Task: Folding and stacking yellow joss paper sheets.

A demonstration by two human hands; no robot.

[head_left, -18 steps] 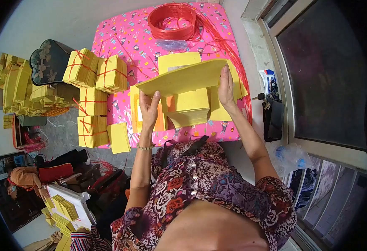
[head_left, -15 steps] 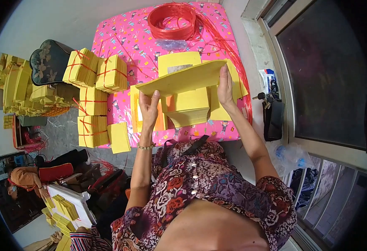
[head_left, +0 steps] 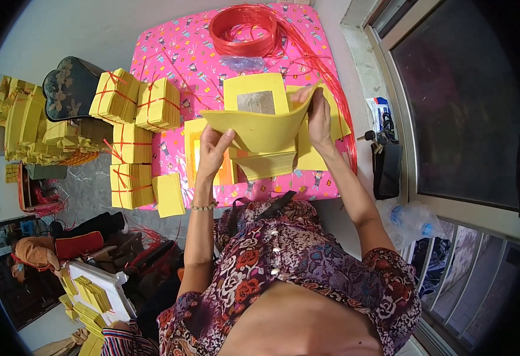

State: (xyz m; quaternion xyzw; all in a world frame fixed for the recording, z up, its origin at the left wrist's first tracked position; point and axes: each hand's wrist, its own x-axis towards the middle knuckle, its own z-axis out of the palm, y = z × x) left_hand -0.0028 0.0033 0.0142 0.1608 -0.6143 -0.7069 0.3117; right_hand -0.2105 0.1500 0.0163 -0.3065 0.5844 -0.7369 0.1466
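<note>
My left hand (head_left: 212, 152) grips the left end of a thin sheaf of yellow paper (head_left: 263, 133), thumb on the near face. At its other end my right hand (head_left: 319, 121) is closed on the sheaf, which bows down in the middle. Below it sits a thick stack of yellow paper (head_left: 266, 165), its top partly hidden. Behind the sheaf lies yellow paper with a silver patch (head_left: 255, 102). Orange-bordered paper (head_left: 192, 139) lies beside my left hand, and more yellow sheets (head_left: 312, 155) lie by my right wrist.
On the pink patterned table (head_left: 200, 47) rests a coil of red plastic string (head_left: 243, 46). Red-tied paper bundles (head_left: 158, 105) line the left side, near a small loose stack (head_left: 169, 196). A person's striped sleeve (head_left: 123, 341) shows lower left. The window (head_left: 455, 107) is at right.
The sheaf has gone from nearly straight to deeply bowed. My right hand has turned around its end, and the silver patch behind shows more.
</note>
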